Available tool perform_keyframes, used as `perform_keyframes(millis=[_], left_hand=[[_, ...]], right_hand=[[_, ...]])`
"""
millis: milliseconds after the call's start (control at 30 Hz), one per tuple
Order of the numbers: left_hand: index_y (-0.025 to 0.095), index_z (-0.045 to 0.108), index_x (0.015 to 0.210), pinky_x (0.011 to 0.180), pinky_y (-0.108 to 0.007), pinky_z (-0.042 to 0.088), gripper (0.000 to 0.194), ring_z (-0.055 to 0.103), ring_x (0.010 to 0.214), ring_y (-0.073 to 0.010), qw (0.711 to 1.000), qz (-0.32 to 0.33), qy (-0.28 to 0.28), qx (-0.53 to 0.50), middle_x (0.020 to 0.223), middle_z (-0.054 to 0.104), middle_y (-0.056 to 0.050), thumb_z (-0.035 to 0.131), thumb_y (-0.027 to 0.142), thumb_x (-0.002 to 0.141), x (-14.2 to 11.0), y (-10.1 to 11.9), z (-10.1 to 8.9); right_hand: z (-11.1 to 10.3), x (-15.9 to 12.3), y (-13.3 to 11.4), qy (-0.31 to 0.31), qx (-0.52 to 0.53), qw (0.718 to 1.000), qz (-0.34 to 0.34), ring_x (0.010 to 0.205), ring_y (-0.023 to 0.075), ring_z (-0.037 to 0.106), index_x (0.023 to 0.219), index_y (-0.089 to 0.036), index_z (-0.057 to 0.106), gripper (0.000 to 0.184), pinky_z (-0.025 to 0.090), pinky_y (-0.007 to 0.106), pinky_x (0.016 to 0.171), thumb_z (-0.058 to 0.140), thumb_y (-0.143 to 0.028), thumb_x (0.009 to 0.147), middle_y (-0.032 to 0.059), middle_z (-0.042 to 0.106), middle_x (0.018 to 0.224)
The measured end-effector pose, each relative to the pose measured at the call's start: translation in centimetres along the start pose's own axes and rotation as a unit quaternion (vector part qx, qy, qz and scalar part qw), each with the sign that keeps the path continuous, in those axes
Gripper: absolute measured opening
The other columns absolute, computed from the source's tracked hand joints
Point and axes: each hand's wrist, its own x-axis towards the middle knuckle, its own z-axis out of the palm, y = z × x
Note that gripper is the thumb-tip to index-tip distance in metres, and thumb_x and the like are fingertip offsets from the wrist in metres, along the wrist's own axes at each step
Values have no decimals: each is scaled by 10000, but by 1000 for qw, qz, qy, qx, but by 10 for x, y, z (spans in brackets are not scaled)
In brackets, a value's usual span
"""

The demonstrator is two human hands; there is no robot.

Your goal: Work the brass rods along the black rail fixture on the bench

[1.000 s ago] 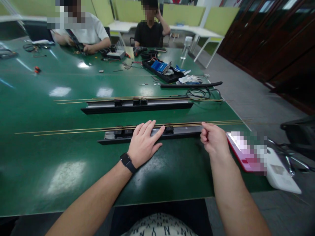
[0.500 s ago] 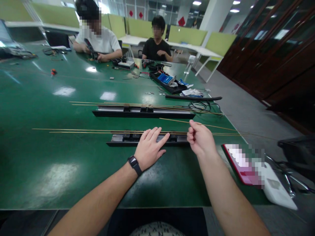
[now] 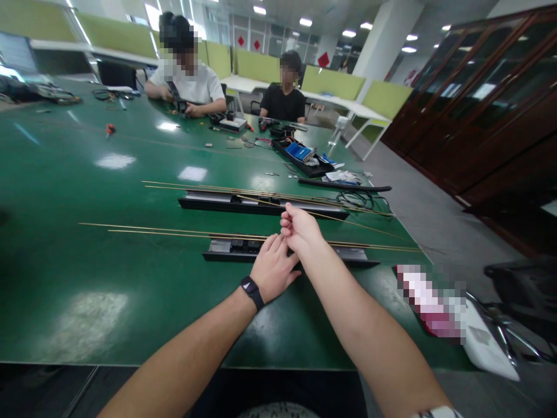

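My right hand [image 3: 301, 229] is closed in a pinch on a thin golden rod [image 3: 352, 221], which slants across above the two trays. My left hand [image 3: 275, 271] lies palm down with fingers stretched out over the near black-and-silver channel [image 3: 357, 255] and the golden rods lying along it. My right hand partly covers the left fingertips. Long golden rods [image 3: 148, 233] stick out well past the channel's left end. Black blocks [image 3: 246, 245] sit inside this channel. Farther off is a similar far channel [image 3: 261, 208] with more golden rods across it.
A green table [image 3: 174, 325] spreads beneath everything. At right lie a red-and-pink packet [image 3: 435, 313] and a white object [image 3: 489, 342]. Behind the channels are a black strip [image 3: 343, 185], coiled cable [image 3: 357, 200] and a black tray [image 3: 278, 150]. Two people sit across the table.
My right hand has moved left with the golden rod, from right of my left hand to just over its fingertips. My left hand stays on the near channel. The view has shifted slightly.
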Motion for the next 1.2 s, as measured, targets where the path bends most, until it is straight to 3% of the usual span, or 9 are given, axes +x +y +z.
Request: perform_keyframes(millis=[167, 367, 500, 767, 1000, 1100, 1200], left_hand=[[184, 626, 1396, 1238, -552, 316, 514, 475, 1424, -378, 1000, 15, 16, 5, 1445, 608, -175, 635, 435, 947, -1, -3, 5], [202, 471, 1549, 1226, -555, 350, 506, 489, 1441, -317, 999, 15, 27, 29, 1554, 556, -112, 444, 296, 1053, 1, -2, 20], [233, 498, 1530, 1211, -478, 401, 486, 529, 1419, -273, 999, 5, 30, 39, 1545, 571, -89, 483, 303, 1049, 0, -2, 26], [241, 514, 1534, 1183, -510, 430, 542, 532, 1426, -322, 999, 8, 37, 20, 1559, 548, -138, 570, 366, 1010, -4, -4, 35], [223, 507, 1535, 1190, -496, 420, 532, 563, 1384, -302, 999, 10, 42, 16, 1533, 575, -128, 522, 392, 1030, -5, -3, 32], [217, 466, 1560, 1201, -537, 394, 544, 524, 1418, -321, 999, 17, 41, 31, 1559, 548, -128, 489, 382, 1042, -3, -2, 29], [222, 456, 1559, 1217, -556, 360, 533, 485, 1448, -318, 999, 17, 26, 24, 1557, 550, -118, 479, 363, 1046, -1, -1, 23]], right_hand=[[29, 7, 6, -20, -30, 998, 56, 375, 36, 423, 765, -176, 495, 294, 237, 145, 326, 562, -171, 1050, -49, 519, 527], [66, 18, 25, -39, -55, 992, 105, 356, 44, 392, 799, -181, 495, 263, 250, 145, 337, 468, -183, 1061, -49, 510, 519], [87, 28, 42, -61, -79, 984, 146, 353, 70, 419, 815, -175, 514, 273, 260, 159, 333, 383, -169, 1055, -8, 545, 532], [105, 41, 61, -95, -141, 972, 163, 366, 98, 466, 862, -172, 537, 238, 263, 172, 332, 400, -198, 1055, 23, 593, 582], [94, 26, 57, -119, -161, 979, 38, 394, 65, 460, 822, -177, 562, 169, 243, 178, 337, 554, -156, 989, -20, 594, 602], [73, 4, 45, -163, -144, 974, -62, 405, 66, 480, 888, -194, 596, 97, 245, 178, 339, 578, -190, 983, -42, 611, 611], [38, -17, 31, -198, -138, 954, -176, 399, 71, 479, 944, -197, 629, 71, 274, 176, 350, 635, -267, 953, -51, 605, 589]])
